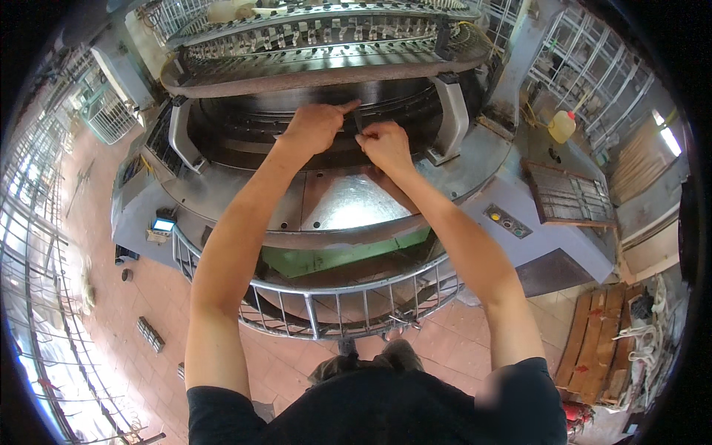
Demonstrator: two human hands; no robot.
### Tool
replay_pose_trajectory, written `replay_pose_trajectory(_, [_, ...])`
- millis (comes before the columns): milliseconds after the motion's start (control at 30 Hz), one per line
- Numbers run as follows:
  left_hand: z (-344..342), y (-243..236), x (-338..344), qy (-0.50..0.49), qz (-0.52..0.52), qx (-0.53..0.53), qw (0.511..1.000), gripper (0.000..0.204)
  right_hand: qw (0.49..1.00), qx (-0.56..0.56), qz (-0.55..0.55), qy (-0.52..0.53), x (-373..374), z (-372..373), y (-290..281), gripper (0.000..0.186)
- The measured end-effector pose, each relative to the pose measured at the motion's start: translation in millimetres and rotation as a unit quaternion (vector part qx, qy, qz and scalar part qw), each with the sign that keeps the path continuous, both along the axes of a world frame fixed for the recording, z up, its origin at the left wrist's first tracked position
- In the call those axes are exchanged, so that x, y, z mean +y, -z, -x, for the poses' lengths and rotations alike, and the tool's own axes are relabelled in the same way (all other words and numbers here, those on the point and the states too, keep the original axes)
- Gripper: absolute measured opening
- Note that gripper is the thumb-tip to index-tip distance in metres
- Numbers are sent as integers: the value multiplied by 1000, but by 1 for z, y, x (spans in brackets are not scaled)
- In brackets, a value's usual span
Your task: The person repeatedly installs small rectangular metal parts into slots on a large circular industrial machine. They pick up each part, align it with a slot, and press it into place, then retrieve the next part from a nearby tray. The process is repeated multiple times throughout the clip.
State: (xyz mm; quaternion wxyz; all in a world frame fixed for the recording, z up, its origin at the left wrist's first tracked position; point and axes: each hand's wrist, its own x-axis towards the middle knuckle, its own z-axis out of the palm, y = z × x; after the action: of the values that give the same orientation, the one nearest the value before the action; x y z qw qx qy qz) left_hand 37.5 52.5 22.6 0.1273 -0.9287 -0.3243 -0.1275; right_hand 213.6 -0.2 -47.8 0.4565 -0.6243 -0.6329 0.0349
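Both of my hands are at the dark ring-shaped bed (245, 141) of a large round knitting machine, under its upper ring. My left hand (313, 127) reaches in with the index finger stretched to the right, its tip near a thin dark strip (358, 119). The other left fingers curl under the palm, mostly hidden; a small pale tip shows at that hand's outer side. To its right, my right hand (386, 147) pinches the lower end of the upright strip between thumb and fingers. Below them lies the shiny metal tabletop plate (356, 204).
Grey brackets (449, 119) flank the opening, under the upper ring (326, 81) with its row of metal fittings. A curved metal railing (311, 311) runs before my body. A button panel (508, 221), a small screen (163, 225) and a yellowish plastic bottle (562, 126) are around the machine.
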Motion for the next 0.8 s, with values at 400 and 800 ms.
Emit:
replay_pose_trajectory(400, [-4,-16,6,-81,-63,-28,994,63,985,164,-38,37,44,10,-6,18])
replay_pose_trajectory(800, [-2,-7,16,-57,-123,-49,990,29,988,8,-89,129,56,8,-31,35])
